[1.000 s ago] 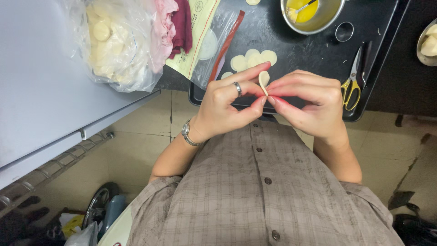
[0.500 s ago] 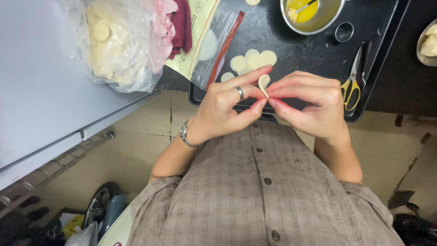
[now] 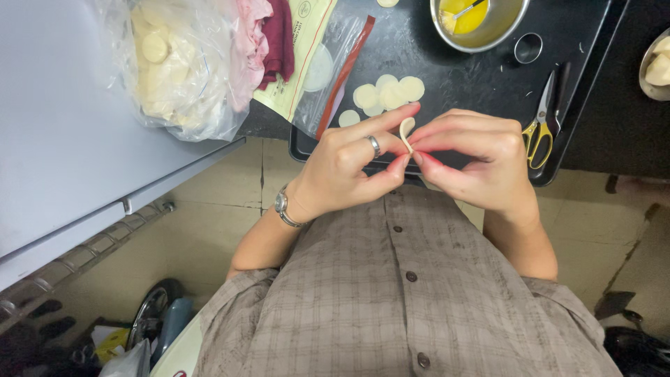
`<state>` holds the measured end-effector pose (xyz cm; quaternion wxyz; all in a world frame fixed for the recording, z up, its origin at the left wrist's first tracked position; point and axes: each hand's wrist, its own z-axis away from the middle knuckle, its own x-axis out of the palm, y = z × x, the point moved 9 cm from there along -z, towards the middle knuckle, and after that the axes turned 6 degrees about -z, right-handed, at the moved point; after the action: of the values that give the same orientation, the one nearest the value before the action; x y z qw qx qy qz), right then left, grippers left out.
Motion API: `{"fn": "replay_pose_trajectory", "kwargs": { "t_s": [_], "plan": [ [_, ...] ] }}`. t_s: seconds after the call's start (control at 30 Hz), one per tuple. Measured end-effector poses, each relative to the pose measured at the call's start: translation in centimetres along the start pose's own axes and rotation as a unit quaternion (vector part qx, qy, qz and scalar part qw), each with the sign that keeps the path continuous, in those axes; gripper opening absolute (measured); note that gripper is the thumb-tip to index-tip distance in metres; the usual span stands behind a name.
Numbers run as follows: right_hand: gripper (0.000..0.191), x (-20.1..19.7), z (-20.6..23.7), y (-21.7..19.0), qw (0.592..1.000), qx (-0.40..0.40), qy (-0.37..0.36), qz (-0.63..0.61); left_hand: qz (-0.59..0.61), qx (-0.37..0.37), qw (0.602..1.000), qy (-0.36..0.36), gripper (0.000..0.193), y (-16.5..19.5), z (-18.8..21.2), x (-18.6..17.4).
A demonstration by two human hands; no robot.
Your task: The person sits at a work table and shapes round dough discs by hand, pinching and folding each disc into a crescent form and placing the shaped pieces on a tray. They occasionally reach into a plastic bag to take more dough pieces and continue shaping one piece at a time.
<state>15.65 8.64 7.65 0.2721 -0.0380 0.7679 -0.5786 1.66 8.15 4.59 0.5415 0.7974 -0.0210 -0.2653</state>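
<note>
Two hands meet just above your shirt front, at the near edge of the black tray [image 3: 600, 42]. Your left hand [image 3: 349, 164], ring and wristwatch on it, has its grip closed: thumb and fingers pinch the folded dough round [image 3: 405, 131]. Your right hand [image 3: 481, 157] is likewise closed on the same piece from the other side, fingertips touching those of the left. The dough round is held upright in the air between the two hands, clear of the tray.

Risk noted: the piece is thin and pinched from both sides; uneven pressure could tear it or let it slip, and it would drop past the tray's near edge onto your shirt or the floor.

Beyond the hands, loose flat dough rounds [image 3: 387, 92] lie overlapped near the tray's left edge. Yellow-handled scissors [image 3: 541, 122] rest toward the right edge, close to your right hand; a careless sweep could knock them. Farther back sit a small ring cutter [image 3: 528, 47] and a metal bowl [image 3: 481, 24] of yellow liquid.
</note>
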Motion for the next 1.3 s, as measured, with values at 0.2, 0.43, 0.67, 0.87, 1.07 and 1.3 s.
{"fn": "replay_pose_trajectory", "kwargs": {
  "t_s": [0.2,0.43,0.67,0.87,1.07,1.3],
  "plan": [
    [0.015,0.1,0.0,0.1,1.0,0.004,0.002,-0.007,-0.005,0.02,1.0,0.024,0.01,0.4,0.0,-0.4],
    [0.014,0.1,0.3,0.6,1.0,0.02,0.01,0.0,0.0,0.011,1.0,0.024,0.011,0.3,0.0,-0.3],
    [0.015,-0.1,0.3,0.1,0.998,-0.021,0.043,0.046,0.061,-0.034,0.997,0.037,0.018,-1.0,-0.2,0.1],
    [0.012,-0.2,0.7,0.5,0.998,-0.017,0.057,0.036,0.071,-0.021,0.997,0.033,0.011,-1.3,-0.1,0.6],
    [0.021,-0.6,1.3,3.0,0.974,0.059,0.156,-0.156,0.08,-0.037,0.992,0.092,0.009,-1.7,0.4,0.6],
    [0.008,0.2,3.2,6.4,0.972,0.02,0.211,-0.097,0.1,-0.075,0.988,0.089,0.009,-3.2,0.8,2.1]
  ]
}}
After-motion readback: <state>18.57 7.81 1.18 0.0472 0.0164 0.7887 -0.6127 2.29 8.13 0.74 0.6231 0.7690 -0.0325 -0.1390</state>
